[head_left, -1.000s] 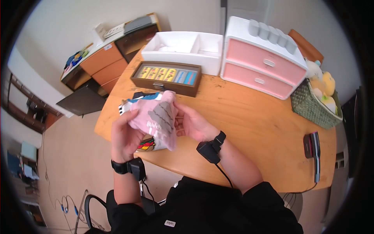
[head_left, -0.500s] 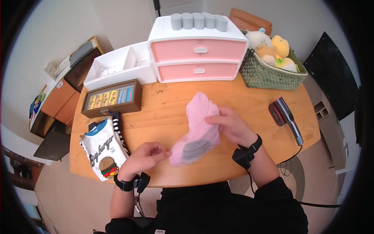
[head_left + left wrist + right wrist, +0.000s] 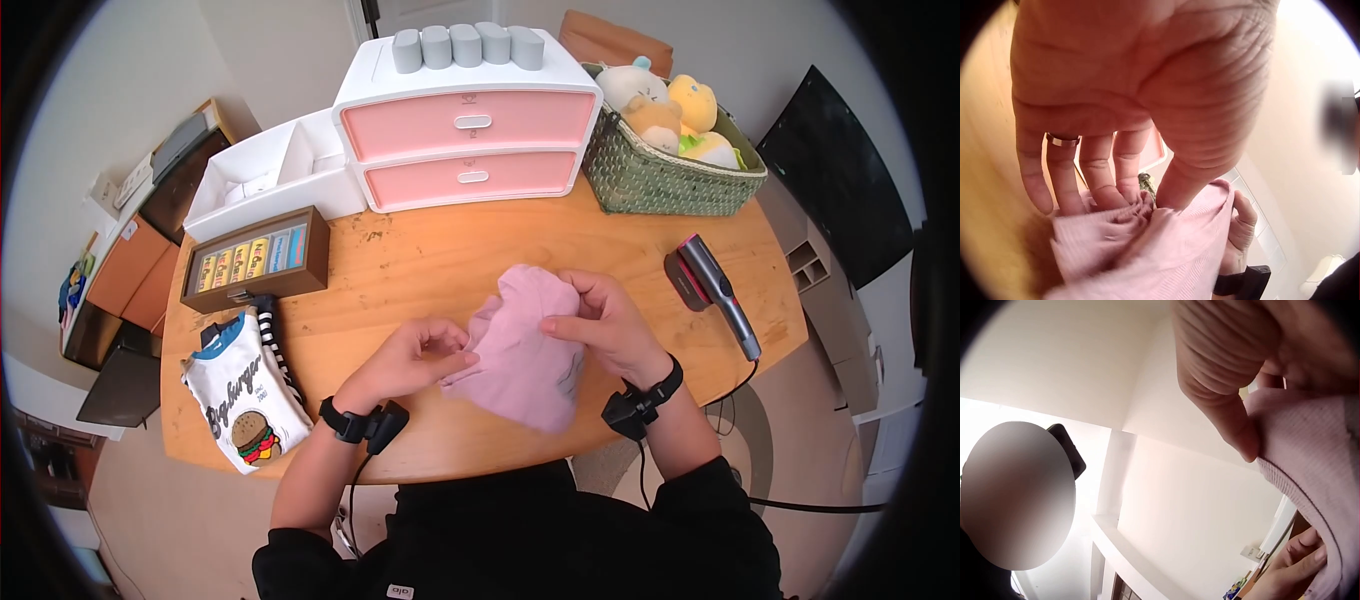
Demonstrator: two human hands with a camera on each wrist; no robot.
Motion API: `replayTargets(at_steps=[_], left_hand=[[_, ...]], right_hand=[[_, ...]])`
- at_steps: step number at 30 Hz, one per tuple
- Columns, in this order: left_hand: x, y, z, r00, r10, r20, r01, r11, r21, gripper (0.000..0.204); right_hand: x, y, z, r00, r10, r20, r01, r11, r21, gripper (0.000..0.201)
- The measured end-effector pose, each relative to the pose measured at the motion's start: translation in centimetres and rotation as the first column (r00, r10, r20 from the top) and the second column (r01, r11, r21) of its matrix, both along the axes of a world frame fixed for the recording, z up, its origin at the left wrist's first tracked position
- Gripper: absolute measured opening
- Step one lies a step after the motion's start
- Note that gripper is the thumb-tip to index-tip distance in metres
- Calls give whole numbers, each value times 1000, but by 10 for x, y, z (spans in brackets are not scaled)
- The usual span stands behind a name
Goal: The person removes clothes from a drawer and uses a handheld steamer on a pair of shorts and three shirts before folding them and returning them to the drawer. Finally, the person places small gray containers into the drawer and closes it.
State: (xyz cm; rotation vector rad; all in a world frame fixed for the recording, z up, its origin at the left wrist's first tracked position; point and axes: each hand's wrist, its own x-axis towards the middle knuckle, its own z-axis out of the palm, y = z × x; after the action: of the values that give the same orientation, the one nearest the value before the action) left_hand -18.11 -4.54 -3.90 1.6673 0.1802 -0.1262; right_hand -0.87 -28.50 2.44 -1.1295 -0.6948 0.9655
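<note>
A pink shirt (image 3: 525,350) hangs bunched between both hands over the front of the table, part of its grey print showing low on the right. My left hand (image 3: 412,360) pinches its left edge between thumb and fingers; the left wrist view shows the gathered pink cloth (image 3: 1191,250) at those fingertips. At the upper right of the cloth, my right hand (image 3: 615,325) grips it, thumb in front, near a ribbed edge in the right wrist view. Left of the hands, a folded white burger-print shirt (image 3: 235,385) lies beside black-and-white striped cloth (image 3: 280,355).
Behind the shirts sits a brown box of small packs (image 3: 318,255), then a white divided bin (image 3: 215,210). A pink-and-white drawer unit (image 3: 470,180) carries several grey containers. Right of it stands a green basket (image 3: 670,185) of plush toys. A corded hair-styling tool (image 3: 725,300) lies at right.
The pink shirt has moved right, away from above the burger-print shirt, and was turned so most of its print faces away. My left hand now pinches its left edge. The head view has swung right.
</note>
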Motion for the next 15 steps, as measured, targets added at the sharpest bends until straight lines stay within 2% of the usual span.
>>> replayTargets(at_steps=[3, 6, 8, 10, 11, 13, 14, 15], left_hand=[[-5, -3, 0, 992, -98, -85, 87, 988, -127, 25], [-8, -25, 2, 989, 40, 139, -65, 982, 179, 33], [-3, -38, 12, 912, 25, 410, -216, 879, 426, 35], [-3, -41, 14, 846, -33, 533, -284, 818, 501, 34], [-3, -40, 12, 843, -50, 536, -258, 836, 485, 31], [-4, -36, 15, 861, 11, 508, -180, 942, 284, 26], [-5, -31, 22, 885, 77, 459, -130, 988, 84, 23], [-7, -25, 32, 910, 129, 395, -88, 989, -121, 20]], right_hand=[[6, -2, -3, 997, -28, -65, 27, 999, -22, 32], [-1, 6, 11, 988, -115, -106, 116, 993, -2, 30], [-5, 8, 19, 983, -142, -117, 144, 989, 15, 28], [-5, 7, 22, 987, -115, -111, 120, 992, 37, 28], [-1, 4, 24, 993, -75, -97, 80, 996, 49, 28], [12, -4, 28, 999, 2, -44, 2, 996, 90, 31], [21, -10, 31, 999, 35, -6, -34, 992, 118, 32], [29, -14, 33, 997, 66, 33, -71, 987, 145, 34]])
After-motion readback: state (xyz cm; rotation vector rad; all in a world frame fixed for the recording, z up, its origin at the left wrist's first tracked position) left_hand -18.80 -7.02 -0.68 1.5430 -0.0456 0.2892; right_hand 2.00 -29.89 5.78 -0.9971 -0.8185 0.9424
